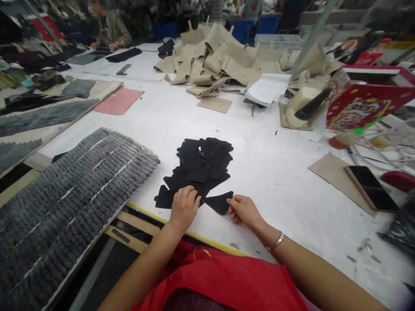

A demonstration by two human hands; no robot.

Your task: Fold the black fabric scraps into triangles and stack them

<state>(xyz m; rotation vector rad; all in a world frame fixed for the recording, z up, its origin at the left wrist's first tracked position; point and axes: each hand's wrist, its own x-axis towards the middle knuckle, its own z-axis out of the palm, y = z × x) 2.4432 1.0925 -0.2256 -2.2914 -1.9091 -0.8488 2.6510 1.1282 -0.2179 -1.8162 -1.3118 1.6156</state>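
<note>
Black fabric pieces (197, 166) lie in a loose, overlapping pile on the white tabletop, close to its front edge. My left hand (185, 205) rests on the near end of this pile, fingers bent down; whether they grip a piece is hidden. To the right, my right hand (239, 208) pinches the right corner of a single black fabric piece (219, 202) between thumb and fingers. That piece narrows toward the left, its tip beside my left fingertips.
Grey ribbed strips (81, 194) cover a board at the left. Beige pieces (223, 56) are heaped at the back. A phone (370, 188), a red box (366, 97) and cables are on the right. Another person (112, 28) works at the far left.
</note>
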